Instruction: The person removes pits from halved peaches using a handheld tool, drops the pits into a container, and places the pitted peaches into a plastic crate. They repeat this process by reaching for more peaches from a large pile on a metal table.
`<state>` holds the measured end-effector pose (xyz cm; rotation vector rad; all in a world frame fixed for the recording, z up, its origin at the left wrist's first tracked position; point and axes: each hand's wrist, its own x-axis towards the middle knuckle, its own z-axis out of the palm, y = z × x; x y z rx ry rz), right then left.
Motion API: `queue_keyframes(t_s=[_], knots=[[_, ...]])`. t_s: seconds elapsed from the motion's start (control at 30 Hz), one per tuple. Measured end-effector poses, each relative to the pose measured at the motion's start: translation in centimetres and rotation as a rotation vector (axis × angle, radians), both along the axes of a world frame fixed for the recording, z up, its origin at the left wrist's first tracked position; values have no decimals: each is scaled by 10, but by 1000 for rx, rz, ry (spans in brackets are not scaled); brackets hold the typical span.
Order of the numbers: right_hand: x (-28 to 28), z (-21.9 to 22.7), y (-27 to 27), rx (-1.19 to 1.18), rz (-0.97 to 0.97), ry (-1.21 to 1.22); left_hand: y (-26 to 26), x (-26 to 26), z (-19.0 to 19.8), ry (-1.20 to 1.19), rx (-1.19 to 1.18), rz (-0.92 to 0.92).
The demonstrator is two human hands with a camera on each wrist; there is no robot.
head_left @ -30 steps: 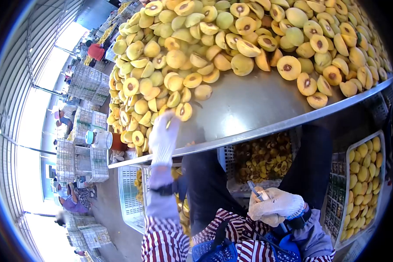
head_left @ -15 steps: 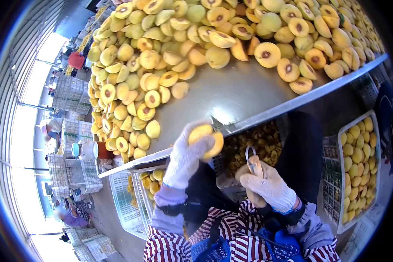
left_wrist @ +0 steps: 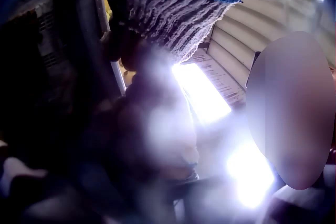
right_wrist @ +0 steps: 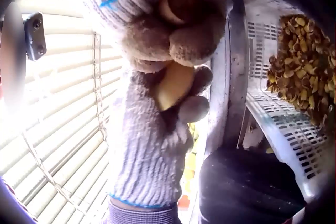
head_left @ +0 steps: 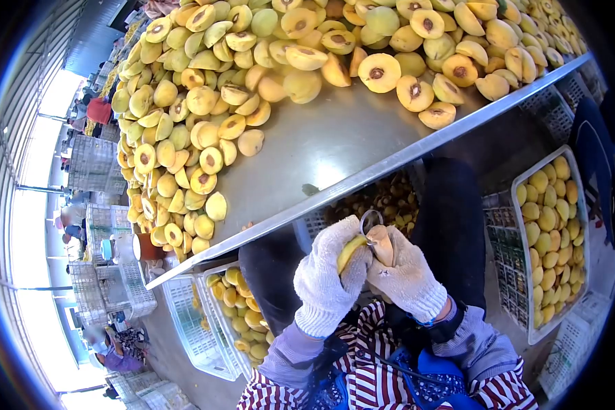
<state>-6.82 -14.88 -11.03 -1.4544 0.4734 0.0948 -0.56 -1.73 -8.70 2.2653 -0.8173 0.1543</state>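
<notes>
Both hands wear white knit gloves and meet over the person's lap. My left hand (head_left: 328,280) grips a yellow peach half (head_left: 350,254), its cut side turned toward the other hand. My right hand (head_left: 410,280) holds a pitting tool by its wooden handle (head_left: 381,244); a curved metal loop (head_left: 370,219) stands out at the end, close by the fruit. In the right wrist view, the right hand's curled fingers (right_wrist: 195,43) press up against the peach half (right_wrist: 176,85) held by the left. The left wrist view is dark and blurred, showing mainly the glove cuff (left_wrist: 163,19).
A metal table (head_left: 287,147) with a raised rim bears a large heap of peach halves (head_left: 205,102). Beneath it sits a crate of pits and scraps (right_wrist: 302,61). Crates of peach halves stand at left (head_left: 242,314) and right (head_left: 550,232). Other people work far left.
My left hand has come back from the heap on the table, carrying peach, down to the right hand over the lap. The right hand has turned the tool upward and moved toward it.
</notes>
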Motion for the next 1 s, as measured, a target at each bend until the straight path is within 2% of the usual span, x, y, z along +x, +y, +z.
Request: queue_keyframes(t_s=[0.03, 0.1, 0.13, 0.17, 0.2, 0.27, 0.3, 0.4, 0.53, 0.63, 0.73, 0.8, 0.9, 1.0], knots=[[0, -1, 1, 32, 10, -16, 2, 2, -4, 156, -133, 55], [-1, 25, -7, 300, 223, 176, 2, 11, -9, 464, -405, 167], [0, 35, -9, 436, 332, 273, 4, 23, 0, 712, -595, 191], [-4, 24, -3, 208, 321, 131, 7, 28, 3, 861, -732, 202], [-3, 24, -3, 86, 285, 130, 9, 30, 5, 1011, -870, 212], [0, 28, -6, -157, 211, 129, 12, 30, -5, 1022, -951, 117], [0, 30, -6, -133, 223, 141, 10, 30, -7, 1028, -990, 67], [-3, 27, -3, -85, 310, 74, 0, 21, 4, 1032, -947, 131], [-2, 22, 0, -120, 332, 84, -5, 11, 11, 987, -919, 112], [-3, 18, 1, -215, 337, -4, -6, 5, 12, 976, -932, 110], [-4, 14, 6, -150, 302, 28, -12, -1, 16, 853, -886, 92], [-1, 17, 4, -6, 338, 52, -15, -2, 20, 742, -812, 75], [0, 17, 3, 246, 363, 106, -15, 0, 2, 564, -778, 34], [4, 31, -10, 463, 465, 254, -12, 6, 18, 775, -629, 106]])
